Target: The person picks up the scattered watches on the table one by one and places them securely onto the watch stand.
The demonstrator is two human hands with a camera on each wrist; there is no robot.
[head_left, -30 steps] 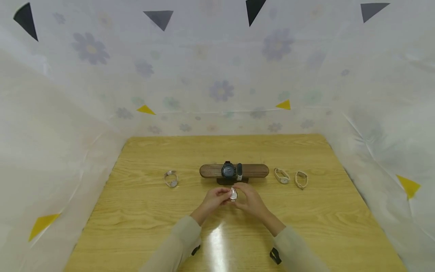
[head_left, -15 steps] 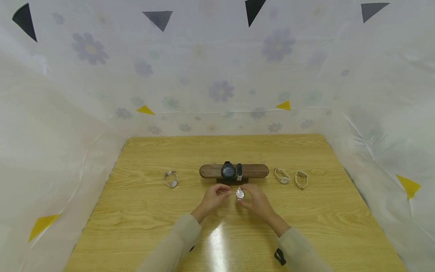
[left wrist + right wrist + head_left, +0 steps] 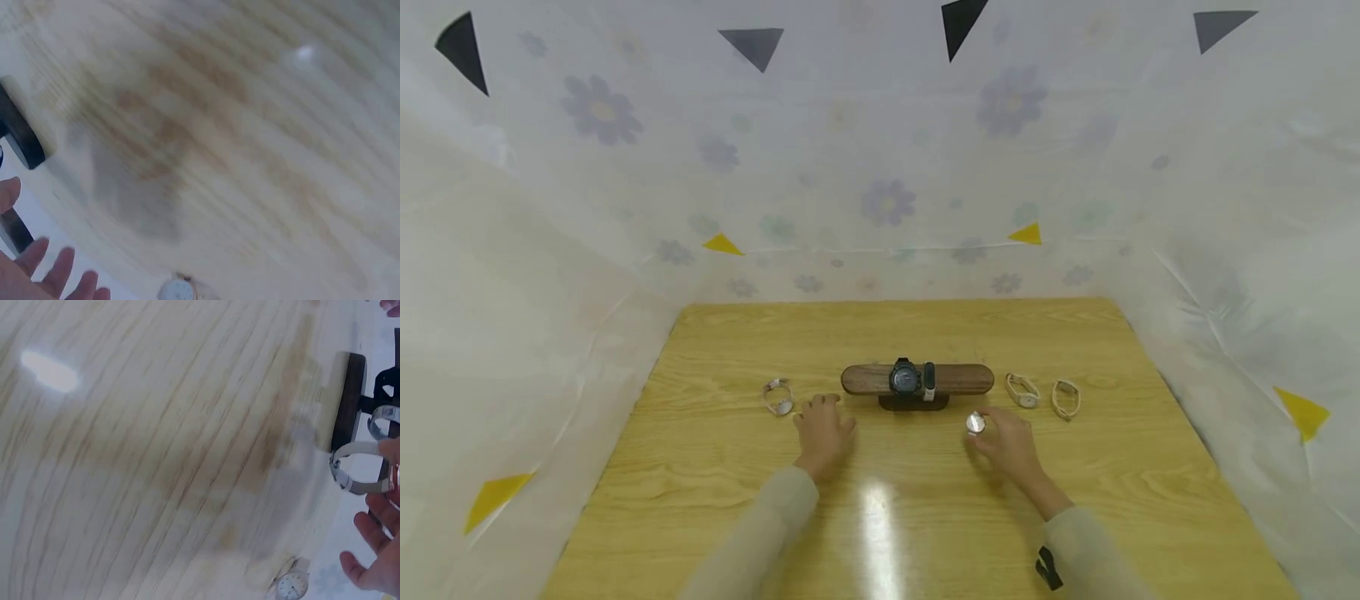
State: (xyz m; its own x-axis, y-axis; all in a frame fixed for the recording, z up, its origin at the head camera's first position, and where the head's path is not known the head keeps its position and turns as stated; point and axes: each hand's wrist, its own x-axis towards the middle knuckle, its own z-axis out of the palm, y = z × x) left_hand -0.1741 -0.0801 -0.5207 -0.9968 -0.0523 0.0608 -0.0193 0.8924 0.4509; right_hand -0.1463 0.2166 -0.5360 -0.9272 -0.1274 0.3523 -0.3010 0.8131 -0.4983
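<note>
My right hand point(image 3: 1009, 442) pinches a wristwatch point(image 3: 975, 423) with a round silver face, to the right of the stand's foot. In the right wrist view, its pale strap point(image 3: 359, 448) is a closed loop hanging from the fingertips. My left hand point(image 3: 822, 429) holds nothing, its fingers spread over the table near a pale-strapped watch point(image 3: 783, 407) lying at the left. That watch's face also shows at the bottom of the left wrist view. Between the hands, a brown wooden watch stand point(image 3: 868, 380) carries a black watch point(image 3: 905, 379) and a slim dark fitness band point(image 3: 929, 377).
To the right of the stand lie a pale-strapped watch point(image 3: 1024, 392) and another light watch point(image 3: 1066, 399) on its side. The wooden table point(image 3: 760, 325) meets a patterned white curtain point(image 3: 887, 167) at its back and sides.
My right hand has carried the wristwatch to the right, away from the stand's middle. My left hand has let go of it, moved left and spread its fingers.
</note>
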